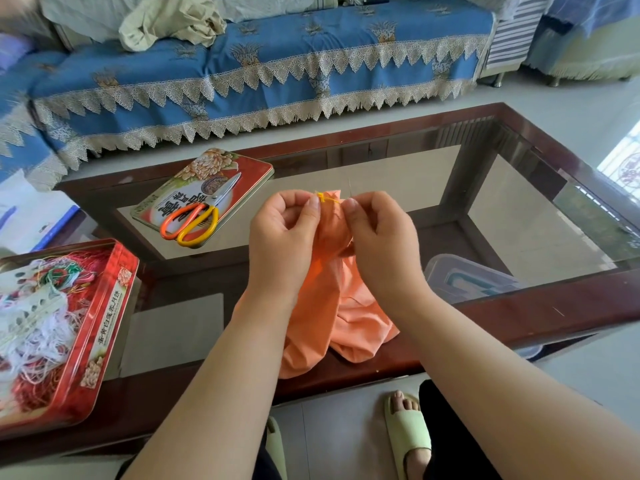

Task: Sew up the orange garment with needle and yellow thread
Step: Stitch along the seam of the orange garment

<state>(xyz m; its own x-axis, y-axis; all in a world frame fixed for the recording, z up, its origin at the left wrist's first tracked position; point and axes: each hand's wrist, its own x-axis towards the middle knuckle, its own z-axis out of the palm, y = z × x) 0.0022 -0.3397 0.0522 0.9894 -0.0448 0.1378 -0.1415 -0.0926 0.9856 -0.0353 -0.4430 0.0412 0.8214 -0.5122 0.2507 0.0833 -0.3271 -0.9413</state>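
Mid-stitch: the left hand (282,230) pinches the orange garment (332,306) near the yellow thread (327,199); the right hand (377,233) pinches the needle (349,187). Next, probably draw the thread taut.

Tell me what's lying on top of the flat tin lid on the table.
A pair of scissors with one orange and one yellow handle lies on the tin lid, blades pointing away from the person. The scissors cover part of the lid's printed picture; nothing else shows on it.
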